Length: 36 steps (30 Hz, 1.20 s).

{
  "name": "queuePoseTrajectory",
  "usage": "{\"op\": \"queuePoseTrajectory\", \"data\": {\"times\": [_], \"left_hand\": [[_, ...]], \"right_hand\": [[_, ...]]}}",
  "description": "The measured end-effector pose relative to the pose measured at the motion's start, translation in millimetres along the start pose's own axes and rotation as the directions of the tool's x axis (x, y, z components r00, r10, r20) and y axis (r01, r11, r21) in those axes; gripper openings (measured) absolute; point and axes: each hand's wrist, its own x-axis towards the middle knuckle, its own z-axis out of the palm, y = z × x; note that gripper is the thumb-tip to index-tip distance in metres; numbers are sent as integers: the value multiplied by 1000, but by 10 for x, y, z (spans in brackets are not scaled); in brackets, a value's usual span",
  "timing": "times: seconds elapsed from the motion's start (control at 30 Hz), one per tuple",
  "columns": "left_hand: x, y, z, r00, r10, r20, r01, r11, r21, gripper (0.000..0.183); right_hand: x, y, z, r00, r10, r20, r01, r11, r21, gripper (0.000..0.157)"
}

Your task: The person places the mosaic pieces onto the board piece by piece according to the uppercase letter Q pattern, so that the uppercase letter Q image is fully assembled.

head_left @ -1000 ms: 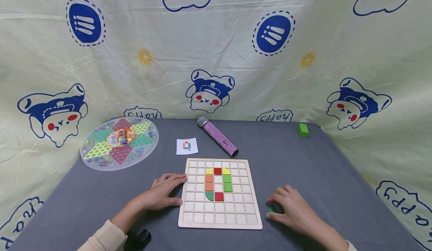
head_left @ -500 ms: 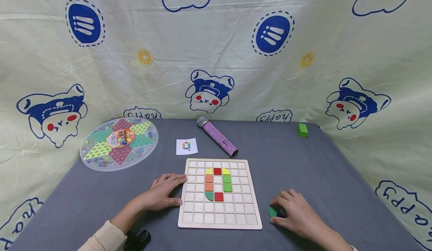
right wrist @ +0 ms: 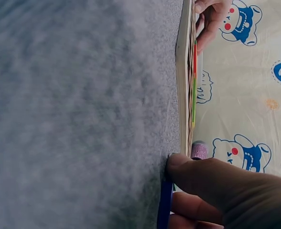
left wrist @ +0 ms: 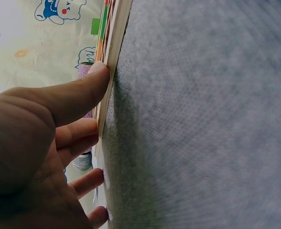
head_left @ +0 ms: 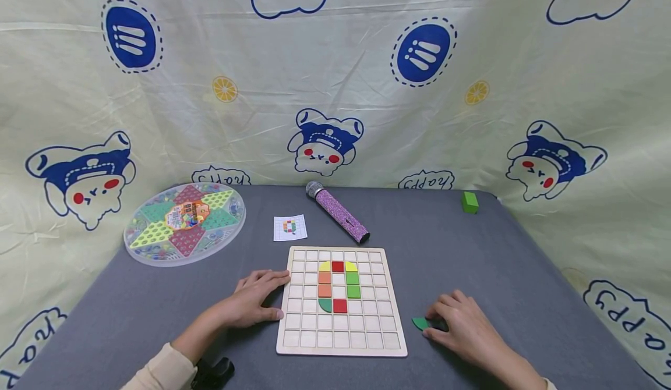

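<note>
In the head view a wooden grid board [head_left: 314, 337] lies on the table with yellow, red, orange and green pieces set in its cells. My left hand [head_left: 257, 300] rests along its left edge, thumb and fingertips against the rim; the left wrist view shows the thumb [left wrist: 83, 90] right at that rim. To the right of the board, my right hand [head_left: 461, 323] pinches a green quarter-circle piece [head_left: 419, 323], which sticks out leftward past the fingertips. A flat blue piece [right wrist: 164, 205] shows edge-on beneath the thumb in the right wrist view, partly hidden by the hand.
Behind the board lie a small pattern card [head_left: 290, 227] and a glittery purple microphone [head_left: 341, 214]. A round Chinese-checkers box [head_left: 186, 250] sits at the back left, a green block [head_left: 470, 202] at the back right. A printed curtain [head_left: 356, 93] hangs behind the table.
The right hand has shifted slightly right, and the green piece has turned at its fingertips, from a sliver to a wider shape with its corner pointing left. The left hand stays put.
</note>
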Motion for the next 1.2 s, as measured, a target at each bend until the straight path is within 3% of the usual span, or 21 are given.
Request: {"op": "queuePoseTrajectory", "data": {"times": [0.7,1.0,1.2], "left_hand": [[-19,-2,-6,1000,21,-7,-21,1000,-5,69],[-13,1,-15,1000,13,1,-13,1000,6,69],[-14,5,-20,1000,6,6,-6,1000,1,69]], "right_hand": [[65,-99,55,993,-105,-48,107,993,44,25],[84,-110,56,992,-116,-46,119,991,65,22],[145,-132,17,988,-126,-88,130,991,43,23]]}}
